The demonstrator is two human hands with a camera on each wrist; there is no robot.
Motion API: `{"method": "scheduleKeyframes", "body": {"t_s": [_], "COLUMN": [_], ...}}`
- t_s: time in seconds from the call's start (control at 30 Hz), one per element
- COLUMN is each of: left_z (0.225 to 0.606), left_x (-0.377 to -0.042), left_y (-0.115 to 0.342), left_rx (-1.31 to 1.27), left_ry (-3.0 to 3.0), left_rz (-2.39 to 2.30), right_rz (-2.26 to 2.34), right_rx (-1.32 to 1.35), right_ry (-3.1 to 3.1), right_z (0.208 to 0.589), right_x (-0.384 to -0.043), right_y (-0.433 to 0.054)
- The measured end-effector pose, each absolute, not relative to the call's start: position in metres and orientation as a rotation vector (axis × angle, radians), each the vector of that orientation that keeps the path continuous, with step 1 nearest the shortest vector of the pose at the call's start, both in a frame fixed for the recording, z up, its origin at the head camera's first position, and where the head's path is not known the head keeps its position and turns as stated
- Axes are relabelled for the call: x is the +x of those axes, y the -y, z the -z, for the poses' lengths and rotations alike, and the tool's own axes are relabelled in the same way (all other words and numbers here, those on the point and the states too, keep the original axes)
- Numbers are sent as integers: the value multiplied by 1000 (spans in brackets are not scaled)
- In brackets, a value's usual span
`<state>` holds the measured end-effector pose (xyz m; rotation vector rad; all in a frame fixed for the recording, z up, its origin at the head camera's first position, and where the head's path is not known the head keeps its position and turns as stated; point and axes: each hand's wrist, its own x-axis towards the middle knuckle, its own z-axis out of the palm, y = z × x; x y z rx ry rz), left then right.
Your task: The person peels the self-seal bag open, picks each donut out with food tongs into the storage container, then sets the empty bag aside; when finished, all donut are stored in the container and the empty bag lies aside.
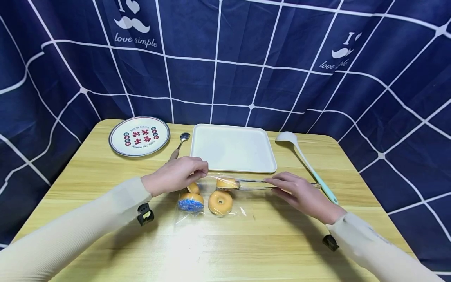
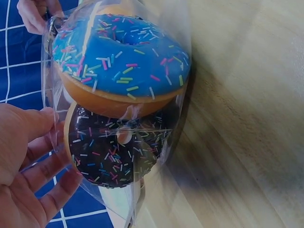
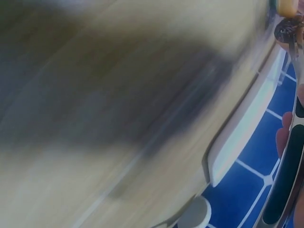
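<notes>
A clear plastic bag (image 1: 180, 218) lies on the table with several doughnuts in it. My left hand (image 1: 179, 173) pinches the bag's upper edge. Close to those fingers, in the left wrist view, are a blue-iced doughnut (image 2: 123, 71) and a chocolate-iced doughnut (image 2: 102, 147), both with sprinkles. One doughnut (image 1: 214, 204) shows its plain tan side at the front. My right hand (image 1: 303, 194) holds metal tongs with dark green grips (image 3: 284, 183). The tongs' tips are at another doughnut (image 1: 226, 183) by the bag's mouth; whether they clamp it firmly is hard to see.
Behind the bag lies a white rectangular tray (image 1: 232, 149). A printed round plate (image 1: 160, 143) is at the back left, beside a wooden-handled spoon (image 1: 184, 137). At right rests a ladle (image 1: 310, 166) with a mint handle. Dark blue gridded cloth (image 1: 239, 86) encloses the table.
</notes>
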<state>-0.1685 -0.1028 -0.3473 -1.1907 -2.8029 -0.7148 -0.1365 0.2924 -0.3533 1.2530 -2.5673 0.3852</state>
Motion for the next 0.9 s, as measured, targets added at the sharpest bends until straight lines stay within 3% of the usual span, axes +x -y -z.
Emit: {"method": "scheduleKeyframes", "body": {"t_s": [0.37,0.9], "left_z": [346,350], "left_x": [-169,-169], "left_y": [102,105], "left_rx": [-1183,-1188], "left_ry": [2819,2802], "left_rz": [706,715], "right_rz": [-454,-390], "right_rx": [1262,1059], "right_ry": [2537,2538], "right_z": [344,319], "right_x": [-126,-120], "right_y": [-311,-348]}}
